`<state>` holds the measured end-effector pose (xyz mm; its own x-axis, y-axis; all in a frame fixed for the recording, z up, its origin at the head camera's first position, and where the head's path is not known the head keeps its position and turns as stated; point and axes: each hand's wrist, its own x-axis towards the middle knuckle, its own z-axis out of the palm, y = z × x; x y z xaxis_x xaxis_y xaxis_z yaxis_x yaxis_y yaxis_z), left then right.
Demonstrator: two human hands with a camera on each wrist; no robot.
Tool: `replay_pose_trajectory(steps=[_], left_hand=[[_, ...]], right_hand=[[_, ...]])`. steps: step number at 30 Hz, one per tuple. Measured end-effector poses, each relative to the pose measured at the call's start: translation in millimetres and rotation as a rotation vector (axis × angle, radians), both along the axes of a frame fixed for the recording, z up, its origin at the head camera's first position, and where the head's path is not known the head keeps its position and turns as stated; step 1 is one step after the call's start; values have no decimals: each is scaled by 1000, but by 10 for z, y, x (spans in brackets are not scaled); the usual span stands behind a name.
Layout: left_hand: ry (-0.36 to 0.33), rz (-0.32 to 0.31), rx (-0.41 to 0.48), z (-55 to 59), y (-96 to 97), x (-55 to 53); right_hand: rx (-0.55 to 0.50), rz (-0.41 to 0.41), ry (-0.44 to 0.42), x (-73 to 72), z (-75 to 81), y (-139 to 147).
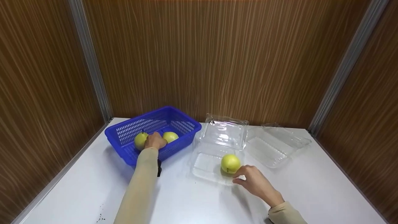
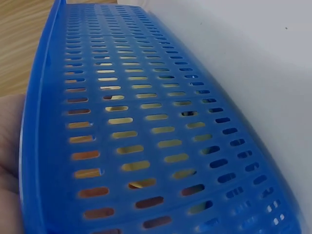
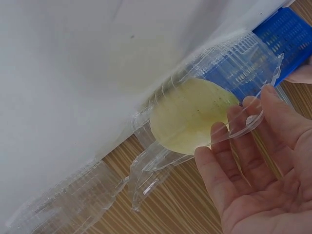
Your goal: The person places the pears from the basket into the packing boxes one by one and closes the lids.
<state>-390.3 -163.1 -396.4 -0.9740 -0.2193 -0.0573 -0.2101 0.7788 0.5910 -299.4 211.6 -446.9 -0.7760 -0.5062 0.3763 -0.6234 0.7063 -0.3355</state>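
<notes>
My left hand [image 1: 155, 141] reaches into the blue plastic basket [image 1: 124, 152], between two round yellow-green fruits. The left fruit [image 1: 140, 141] has a dark stem and lies against my fingers; the right fruit [image 1: 170, 136] sits just beside the hand. My fingertips are hidden, so I cannot tell whether they grip a fruit. In the left wrist view, the slotted basket wall [image 2: 146, 117] covers most of it. Another yellow-green fruit [image 1: 230, 163] lies in an open clear plastic clamshell box [image 1: 203, 166]. My right hand [image 1: 253, 182] is loosely bent at the box's near right corner, fingertips right at its rim.
The clamshell's lid [image 1: 222, 133] stands raised at the back. A second open clear box [image 1: 269, 149] lies to its right on the white table [image 1: 186, 202]. Wood-grain panels [image 1: 199, 62] enclose the table at the back and both sides.
</notes>
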Motion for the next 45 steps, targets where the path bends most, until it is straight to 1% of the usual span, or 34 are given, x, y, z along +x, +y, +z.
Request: replay_pose_trajectory(steps=[5,12,17,24,27,31,34,38,42,45], left_hand=[[-47,17,44,-40,-13,20],[-48,-2,31,-19,-18,9],[-80,-10,45,-24,-33,6],[-103,-31,60,-38,-60,2],[-130,-36,78,-38,-69,4],[-156,-37,94,-35,-72,-4],[-161,-30,107,-33,-70,-9],[-128,-1,130,-28,-66,-4],[-66,36,141,-14,-65,3],[-16,52,127,-4,-69,1]], right_hand=[[12,9,-1,10,-4,4],[0,10,5,6,21,7],[-2,25,3,1,26,3],[2,21,2,9,33,3],[1,21,4,16,25,-1],[-4,20,14,19,19,0],[-4,22,19,16,27,7],[-3,29,18,14,27,9],[-2,31,15,21,23,6],[2,31,14,22,22,7]])
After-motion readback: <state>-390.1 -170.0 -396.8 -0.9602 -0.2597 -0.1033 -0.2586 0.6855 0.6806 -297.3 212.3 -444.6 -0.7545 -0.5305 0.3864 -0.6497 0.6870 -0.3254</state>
